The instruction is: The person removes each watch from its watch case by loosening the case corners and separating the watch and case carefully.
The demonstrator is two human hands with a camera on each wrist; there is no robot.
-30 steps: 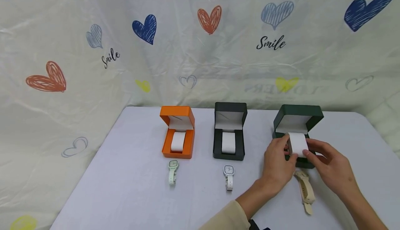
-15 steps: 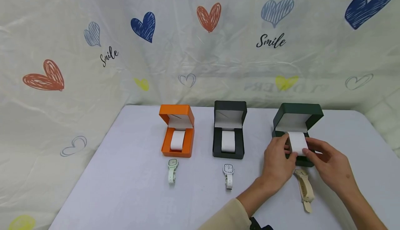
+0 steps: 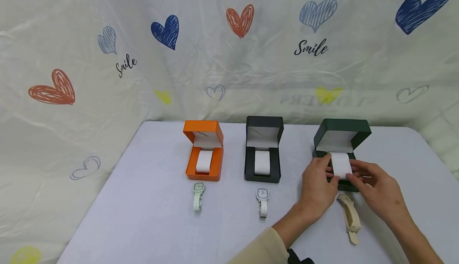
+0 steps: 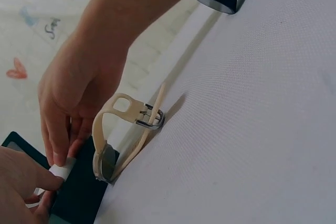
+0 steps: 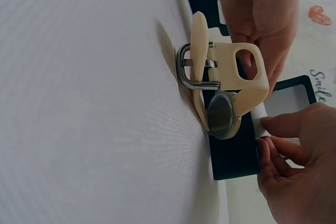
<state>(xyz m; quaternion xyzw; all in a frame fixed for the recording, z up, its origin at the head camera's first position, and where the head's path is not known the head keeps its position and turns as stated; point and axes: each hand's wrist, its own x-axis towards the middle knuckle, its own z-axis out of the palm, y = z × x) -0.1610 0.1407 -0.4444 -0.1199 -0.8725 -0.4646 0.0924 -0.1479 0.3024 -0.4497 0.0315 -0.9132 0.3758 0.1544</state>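
At the right of the table, a dark green watch box point(image 3: 342, 125) stands with its lid up. Its white watch cushion point(image 3: 340, 165) is at the box's lower part, pinched from both sides. My left hand point(image 3: 317, 186) holds the cushion's left side, thumb toward the front edge. On the other side my right hand point(image 3: 381, 190) grips it, with thumb and fingers at the right edge. A cream watch point(image 3: 352, 218) lies just in front of this box. In the right wrist view, the watch's buckled strap point(image 5: 244, 66) forms a loop and partly covers the box.
An orange watch box point(image 3: 203, 126) and a black watch box point(image 3: 264, 122) stand open to the left, each with a white cushion inside. Before them lie a pale green watch point(image 3: 198, 196) and a white watch point(image 3: 263, 202). A heart-printed curtain point(image 3: 233, 64) hangs behind the table.
The white cushion has shifted slightly left, and my right hand has moved slightly left with it. Both hands keep their hold. The other boxes and watches stay in place.
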